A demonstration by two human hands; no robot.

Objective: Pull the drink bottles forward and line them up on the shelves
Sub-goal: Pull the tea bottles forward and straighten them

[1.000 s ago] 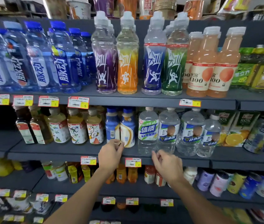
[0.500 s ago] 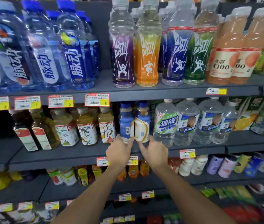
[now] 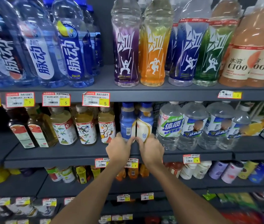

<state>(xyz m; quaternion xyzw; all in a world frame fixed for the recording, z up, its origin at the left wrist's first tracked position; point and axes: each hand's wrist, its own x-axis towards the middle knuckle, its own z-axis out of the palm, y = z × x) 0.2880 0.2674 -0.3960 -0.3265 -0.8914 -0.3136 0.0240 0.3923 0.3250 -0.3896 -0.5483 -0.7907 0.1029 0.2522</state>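
Now gripping bases: left hand point(image 3: 120, 147) curled round blue bottle point(image 3: 127, 122), right hand point(image 3: 151, 148) round cream bottle point(image 3: 145, 122). Upright, touching, straight ahead, set back from middle shelf point(image 3: 63, 152) lip; nearward pull likely.

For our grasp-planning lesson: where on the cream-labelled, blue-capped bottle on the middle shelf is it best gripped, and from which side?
Grip the cream-labelled bottle low on its body, from the front. It stands upright, touching the blue bottle on its left and near a clear bottle on its right; the upper shelf crowds its cap. The right hand holds it there.
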